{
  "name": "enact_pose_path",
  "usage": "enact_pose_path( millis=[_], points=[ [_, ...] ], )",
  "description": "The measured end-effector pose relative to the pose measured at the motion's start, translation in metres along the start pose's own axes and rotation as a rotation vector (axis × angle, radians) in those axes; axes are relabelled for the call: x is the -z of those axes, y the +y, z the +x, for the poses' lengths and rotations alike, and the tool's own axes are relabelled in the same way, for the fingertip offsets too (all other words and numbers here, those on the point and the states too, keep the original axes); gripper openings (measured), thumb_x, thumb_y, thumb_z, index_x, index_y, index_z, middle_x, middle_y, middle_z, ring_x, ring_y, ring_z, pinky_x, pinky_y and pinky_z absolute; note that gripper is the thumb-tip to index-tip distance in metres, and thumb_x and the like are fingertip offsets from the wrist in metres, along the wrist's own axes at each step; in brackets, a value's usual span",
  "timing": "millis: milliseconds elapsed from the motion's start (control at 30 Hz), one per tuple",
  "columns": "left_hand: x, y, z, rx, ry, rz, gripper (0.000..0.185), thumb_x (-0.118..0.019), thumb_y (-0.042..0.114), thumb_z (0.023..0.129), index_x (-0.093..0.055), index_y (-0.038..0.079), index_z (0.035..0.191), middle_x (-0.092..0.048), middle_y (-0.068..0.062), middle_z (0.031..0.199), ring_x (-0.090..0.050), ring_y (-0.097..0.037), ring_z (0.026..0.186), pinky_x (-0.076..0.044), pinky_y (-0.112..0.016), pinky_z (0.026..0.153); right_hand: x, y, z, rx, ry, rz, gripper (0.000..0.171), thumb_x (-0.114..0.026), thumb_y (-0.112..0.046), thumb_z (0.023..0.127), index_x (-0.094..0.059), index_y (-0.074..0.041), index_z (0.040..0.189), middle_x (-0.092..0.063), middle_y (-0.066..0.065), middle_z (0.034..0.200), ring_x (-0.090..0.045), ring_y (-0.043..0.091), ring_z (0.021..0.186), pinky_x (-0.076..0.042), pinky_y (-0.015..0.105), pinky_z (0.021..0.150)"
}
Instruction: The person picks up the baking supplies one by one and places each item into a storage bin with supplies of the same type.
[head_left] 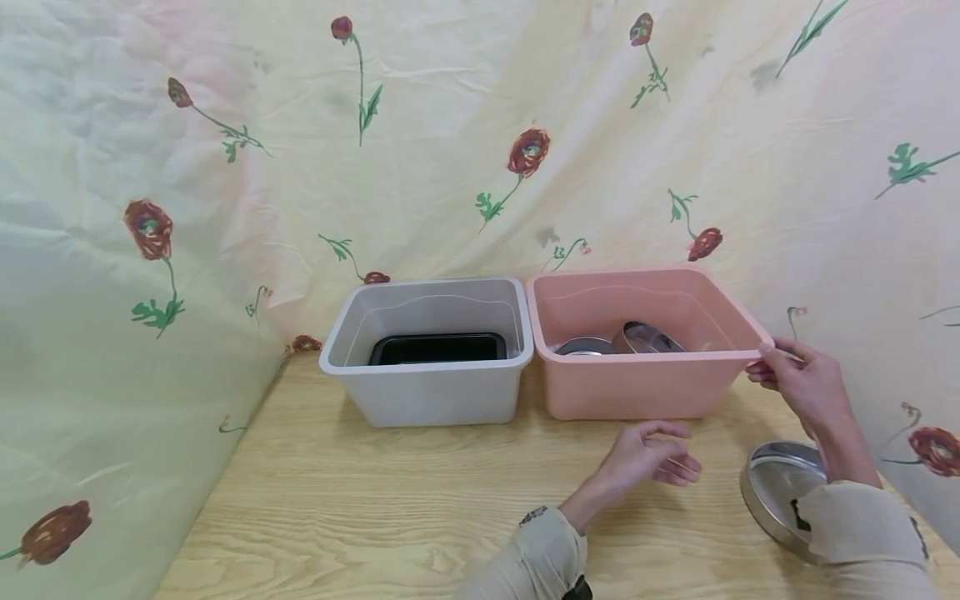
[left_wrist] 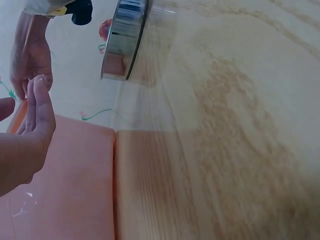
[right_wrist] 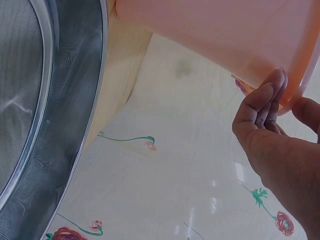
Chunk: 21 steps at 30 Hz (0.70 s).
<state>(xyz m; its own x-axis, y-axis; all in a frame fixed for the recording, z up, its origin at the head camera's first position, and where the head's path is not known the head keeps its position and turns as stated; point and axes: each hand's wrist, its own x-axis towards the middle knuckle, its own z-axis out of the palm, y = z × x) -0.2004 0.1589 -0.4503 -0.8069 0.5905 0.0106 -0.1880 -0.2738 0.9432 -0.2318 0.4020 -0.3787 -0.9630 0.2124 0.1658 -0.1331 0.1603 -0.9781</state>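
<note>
Clocked from the left hand (head_left: 647, 456), I have the left bin (head_left: 435, 398) at ten on my feed, a tray (head_left: 438, 348) inside; the right bin (head_left: 630, 388) at twelve, two items (head_left: 648, 338) inside; the right hand (head_left: 810, 387) at two, on that rim; a sieve (head_left: 780, 481) on the table (head_left: 375, 508) past three.

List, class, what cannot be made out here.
Head view: bottom of the black tray, hidden by the front of the grey bin.
Head view: bottoms of the metal pieces, hidden by the front of the pink bin.
Head view: part of the sieve, behind the right sleeve; right wrist view: left edge cuts it off.
Left wrist view: part of the left hand, past the left edge.
</note>
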Motion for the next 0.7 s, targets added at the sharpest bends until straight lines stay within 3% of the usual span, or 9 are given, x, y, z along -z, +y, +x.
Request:
enact_pose_path(
  millis=[100,333,567,633,700],
  points=[
    [-0.003,-0.004,0.000,0.020,0.002,-0.002,0.015,-0.059,0.010,0.092,-0.065,0.014,0.105,-0.071,-0.013,0.080,-0.068,-0.015,0.066,-0.058,-0.028,0.062,0.001,0.001,0.000,0.007,0.003,0.012,0.056,-0.055,-0.019,0.097,-0.032,0.017,0.132,-0.069,-0.004,0.073,-0.066,0.007,0.064,-0.055,0.018,0.060],
    [-0.012,-0.012,0.000,0.020,0.045,-0.013,0.011,-0.061,0.004,0.089,-0.067,0.010,0.097,-0.067,-0.026,0.079,-0.069,-0.035,0.071,-0.058,-0.033,0.059,0.001,0.000,-0.001,0.012,0.012,0.013,0.055,-0.055,-0.018,0.097,-0.032,0.017,0.134,-0.069,-0.004,0.073,-0.066,0.007,0.064,-0.055,0.017,0.060],
    [-0.015,-0.017,0.001,0.051,0.036,-0.009,0.011,-0.061,0.008,0.090,-0.066,0.015,0.096,-0.070,-0.016,0.075,-0.068,-0.019,0.062,-0.058,-0.029,0.057,0.001,0.001,-0.002,0.027,0.003,0.083,0.021,-0.055,-0.014,0.097,-0.050,-0.004,0.114,-0.069,-0.002,0.073,-0.066,0.009,0.063,-0.055,0.018,0.059],
    [-0.016,-0.019,0.001,0.057,0.037,-0.007,0.010,-0.061,0.008,0.090,-0.065,0.015,0.097,-0.069,-0.016,0.075,-0.068,-0.021,0.064,-0.058,-0.029,0.058,0.001,0.002,-0.002,0.028,-0.003,0.094,0.023,-0.055,-0.013,0.097,-0.049,-0.002,0.115,-0.069,-0.001,0.073,-0.066,0.009,0.063,-0.055,0.018,0.059],
    [-0.017,-0.020,0.002,0.061,0.042,-0.001,0.010,-0.061,0.007,0.090,-0.064,0.014,0.096,-0.069,-0.018,0.075,-0.069,-0.027,0.067,-0.058,-0.030,0.058,0.000,0.001,-0.002,0.025,-0.003,0.074,0.035,-0.055,-0.015,0.097,-0.045,0.007,0.123,-0.069,-0.002,0.074,-0.066,0.008,0.064,-0.055,0.018,0.059]
  ],
)
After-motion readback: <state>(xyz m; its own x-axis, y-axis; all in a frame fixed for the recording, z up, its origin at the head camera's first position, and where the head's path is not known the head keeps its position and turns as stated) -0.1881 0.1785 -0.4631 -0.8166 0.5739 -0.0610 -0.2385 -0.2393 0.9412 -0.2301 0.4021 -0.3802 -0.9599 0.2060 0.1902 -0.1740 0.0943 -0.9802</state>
